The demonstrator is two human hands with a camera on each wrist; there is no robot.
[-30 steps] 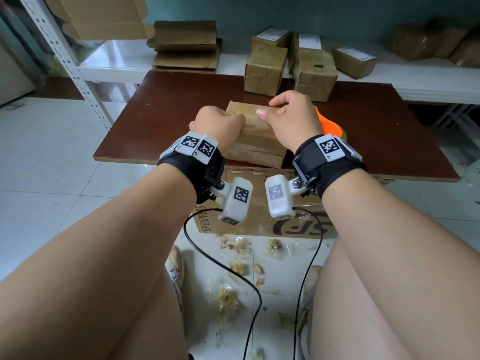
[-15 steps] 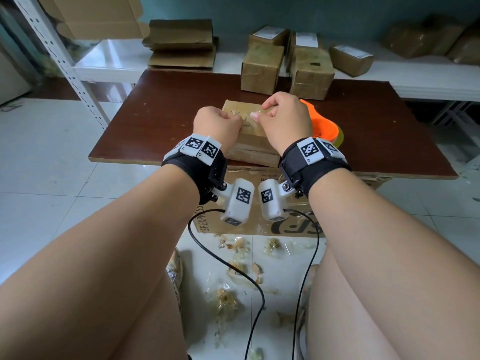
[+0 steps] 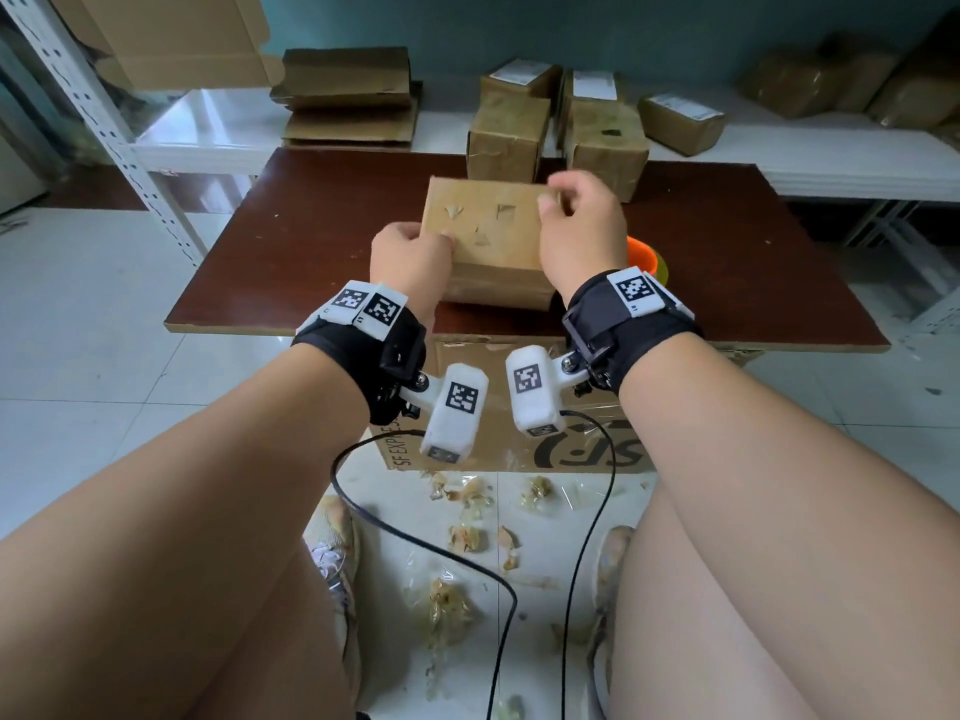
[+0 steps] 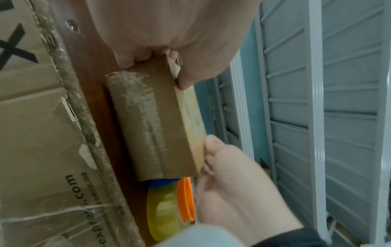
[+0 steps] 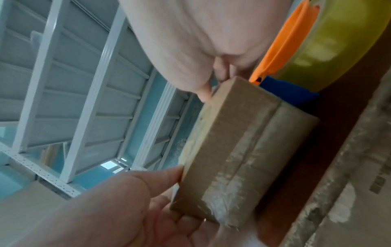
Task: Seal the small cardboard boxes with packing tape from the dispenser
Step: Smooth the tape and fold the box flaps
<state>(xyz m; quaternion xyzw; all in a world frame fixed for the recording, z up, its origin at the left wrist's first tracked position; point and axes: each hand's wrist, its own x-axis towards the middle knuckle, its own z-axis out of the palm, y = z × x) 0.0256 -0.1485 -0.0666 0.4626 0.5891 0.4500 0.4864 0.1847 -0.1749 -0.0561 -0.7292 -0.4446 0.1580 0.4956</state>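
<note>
Landmark: the dark red-brown wooden table top [image 3: 311,226]; every place below is read from it.
Task thing: the small brown cardboard box [image 3: 483,236] stands on the table, near the middle of its front edge. Glossy clear tape already crosses the seam on the face turned towards you.
Left hand: your left hand [image 3: 410,257] grips the box corner nearest the table's front-left, thumb on top and fingers curled down the side.
Right hand: your right hand [image 3: 582,236] is curled round the box end towards the table's right side, with thumb and forefinger pinched together at the far top corner.
Dispenser: the orange plastic tape dispenser with a yellowish clear roll [image 4: 169,208] lies on the table, right of its middle and untouched.
Done pile: taped brown parcels [image 3: 509,137] stand along the table's back edge.
Step in hand: this looks like handling between strips, judging by both hands being on the box and neither on the dispenser. You are probably turning the box or rubbing tape down.
Next move: settle the box flat under your left hand and free your right for the dispenser. Then lay the strip squarely along an open seam.
Hard to make out: motion blur hides whether your right fingertips pinch a loose tape end or only the cardboard edge.
Hidden: the box's far and under faces are out of sight, so you cannot tell which seams lack tape. Your right wrist covers most of the dispenser in the head view.
</note>
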